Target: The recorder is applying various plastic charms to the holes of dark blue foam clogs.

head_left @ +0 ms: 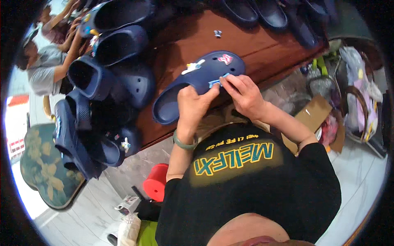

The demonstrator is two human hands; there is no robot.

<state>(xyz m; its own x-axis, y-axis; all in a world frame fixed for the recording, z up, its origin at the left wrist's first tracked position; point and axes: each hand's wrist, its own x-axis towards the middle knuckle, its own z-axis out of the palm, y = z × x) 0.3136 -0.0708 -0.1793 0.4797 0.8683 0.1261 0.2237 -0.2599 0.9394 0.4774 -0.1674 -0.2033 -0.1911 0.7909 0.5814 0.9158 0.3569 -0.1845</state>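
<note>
Our right hand [248, 96] pinches a light-blue charm [214, 83] against the navy clog [201, 79], 12 o'clock on the bench [178, 47]; can't tell if our left hand [194, 105] grips it. Crooked pressure might pop it loose.

The scene is viewed through the left one of two wide fisheye cameras worn side by side on the person's head. The lens is pointed steeply downward, past the black shirt [262, 201] and the bare forearms [287, 127], onto the desk [180, 37], whose near edge is shown running aslant. The left hand [195, 101] and the right hand [248, 98] are seen from above at close range, near the middle of the view, while a co-worker in grey [44, 80] is caught farther off at upper left and the floor [353, 184] is taken in at both sides. Straight edges are bent toward the dark rim
</note>
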